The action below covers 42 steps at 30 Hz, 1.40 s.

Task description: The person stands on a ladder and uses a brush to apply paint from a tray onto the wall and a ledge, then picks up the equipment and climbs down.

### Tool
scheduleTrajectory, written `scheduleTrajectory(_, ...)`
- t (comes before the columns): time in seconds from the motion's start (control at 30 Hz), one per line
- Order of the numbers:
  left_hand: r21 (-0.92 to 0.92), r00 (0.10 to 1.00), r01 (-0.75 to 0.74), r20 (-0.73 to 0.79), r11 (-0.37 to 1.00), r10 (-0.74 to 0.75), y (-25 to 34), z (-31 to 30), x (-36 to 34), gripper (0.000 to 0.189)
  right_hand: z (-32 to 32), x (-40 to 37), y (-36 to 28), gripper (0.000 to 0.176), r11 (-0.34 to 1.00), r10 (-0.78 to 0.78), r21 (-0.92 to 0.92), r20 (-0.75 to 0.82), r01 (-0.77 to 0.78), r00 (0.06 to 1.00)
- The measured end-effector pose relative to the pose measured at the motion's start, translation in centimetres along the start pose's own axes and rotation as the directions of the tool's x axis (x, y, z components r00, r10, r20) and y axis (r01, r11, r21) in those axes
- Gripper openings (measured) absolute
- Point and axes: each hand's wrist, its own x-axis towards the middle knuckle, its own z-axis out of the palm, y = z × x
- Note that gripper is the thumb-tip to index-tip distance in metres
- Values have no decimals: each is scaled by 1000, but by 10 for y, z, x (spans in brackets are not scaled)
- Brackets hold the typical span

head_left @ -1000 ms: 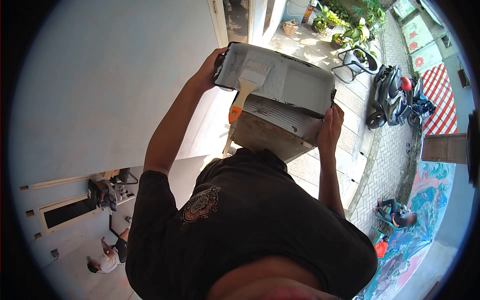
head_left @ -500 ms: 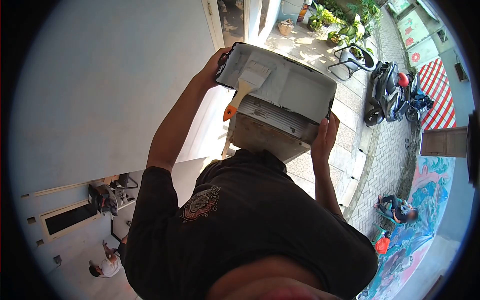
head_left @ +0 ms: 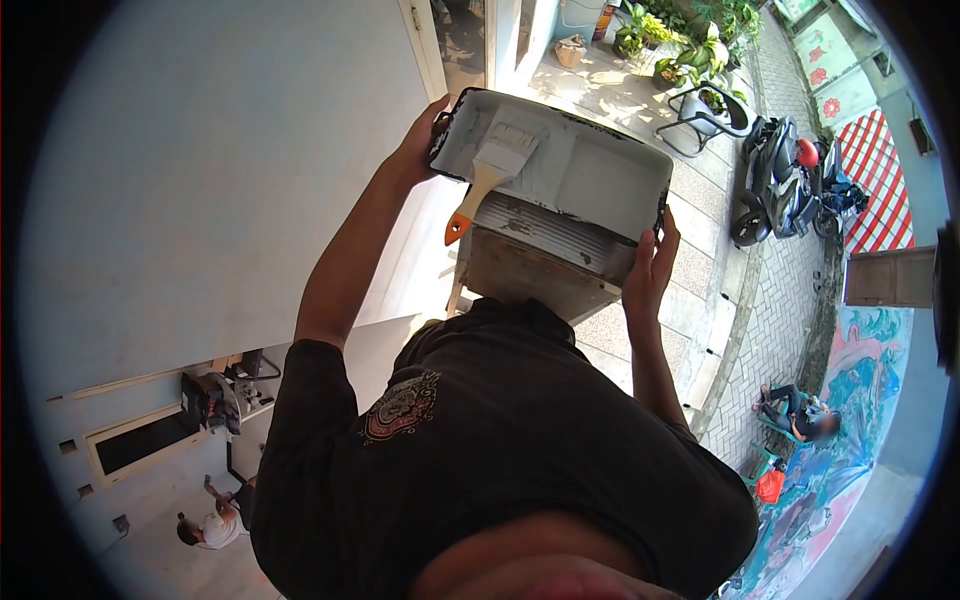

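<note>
Between both hands is a paint tray (head_left: 612,185), grey-white inside with a black, paint-smeared rim. A wide paintbrush (head_left: 490,180) lies in its left half, white bristles inside and the orange-tipped handle sticking out over the near edge. My left hand (head_left: 418,145) grips the tray's left end, its fingers partly hidden behind the rim. At the right end, my right hand (head_left: 652,268) holds the near corner with its fingers against the side. Below the tray, close to my body, is a paint-spotted surface with a ribbed top (head_left: 545,232).
A pale wall (head_left: 220,180) rises on my left. Outside are a chair (head_left: 708,115), potted plants (head_left: 670,50) and parked motorbikes (head_left: 782,185). One person (head_left: 800,415) sits by a painted wall at right; another person (head_left: 215,525) is at lower left.
The view has shifted very slightly. Both hands keep hold of the tray, and the brush lies in the same place in it.
</note>
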Motion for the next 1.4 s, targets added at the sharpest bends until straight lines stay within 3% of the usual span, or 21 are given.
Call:
scheduleTrajectory(0.17, -1, 1000, -19, 15, 1000, 19, -1, 2, -7, 69, 2, 0, 1, 52, 1000, -13, -25, -23, 13, 1000)
scheduleTrajectory(0.33, -97, 997, 27, -66, 995, -33, -6, -2, -8, 75, 5, -1, -4, 52, 1000, 15, 10, -77, -14, 997)
scheduleTrajectory(0.4, -143, 999, 37, -14, 989, -40, -12, -8, -8, 74, 5, -2, -2, 52, 999, 16, 38, -98, -13, 995)
scheduleTrajectory(0.47, -188, 998, 50, 37, 981, -44, -22, -14, -9, 73, 5, -4, -2, 56, 967, 32, 256, -163, 11, 986)
scheduleTrajectory(0.53, -202, 998, -68, -4, 977, 68, -38, -17, -10, 65, 2, -6, 4, 61, 967, 63, 255, -196, -11, 979)
scheduleTrajectory(0.6, -185, 994, -106, 20, 977, 112, -52, -23, -9, 61, -2, -8, 9, 66, 922, 202, 371, -223, -108, 954)
scheduleTrajectory(0.67, -170, 987, -141, 47, 975, 151, -69, -28, -7, 56, -3, -11, 18, 67, 907, 239, 398, -225, -135, 945)
scheduleTrajectory(0.77, -2, 957, -234, -177, 972, 230, -87, -16, -13, 48, 0, -20, 40, 67, 736, 478, 599, -127, -317, 869)
scheduleTrajectory(0.87, -72, 956, -202, -232, 977, 181, -125, -39, 6, 43, 1, -25, 70, 66, 409, 715, 769, 64, -491, 696)
scheduleTrajectory(0.9, -111, 965, -179, -213, 978, 152, -139, -54, 18, 39, 0, -24, 73, 66, 411, 714, 771, 60, -487, 697)
scheduleTrajectory(0.97, -95, 969, -196, -171, 976, 178, -156, -52, 12, 36, -3, -24, 79, 64, 595, 573, 629, 105, -501, 813)
scheduleTrajectory(1.0, -79, 970, -214, -134, 974, 202, -165, -48, 4, 34, -2, -27, 81, 64, 597, 574, 631, 96, -496, 813)
scheduleTrajectory(1.07, -210, 991, -127, -65, 969, 115, -173, -45, 3, 30, 4, -33, 81, 59, 476, 644, 666, 181, -575, 743)
scheduleTrajectory(1.13, -186, 977, -192, -128, 964, 170, -187, -41, 1, 30, 6, -40, 84, 51, 450, 636, 685, 206, -573, 744)
scheduleTrajectory(1.2, -165, 976, -196, -123, 967, 177, -191, -43, -5, 30, 13, -47, 102, 46, 208, 608, 812, 329, -545, 723)
scheduleTrajectory(1.23, -147, 976, -199, -122, 969, 182, -191, -43, -8, 30, 10, -48, 103, 43, 161, 626, 814, 353, -558, 695)
scheduleTrajectory(1.37, -8, 961, -212, -183, 977, 207, -210, -59, 0, 31, 16, -59, 110, 43, 159, 620, 840, 324, -519, 714)
scheduleTrajectory(1.4, 137, 955, -235, -155, 962, 255, -212, -62, -4, 31, 16, -62, 112, 43, 169, 610, 841, 321, -514, 725)
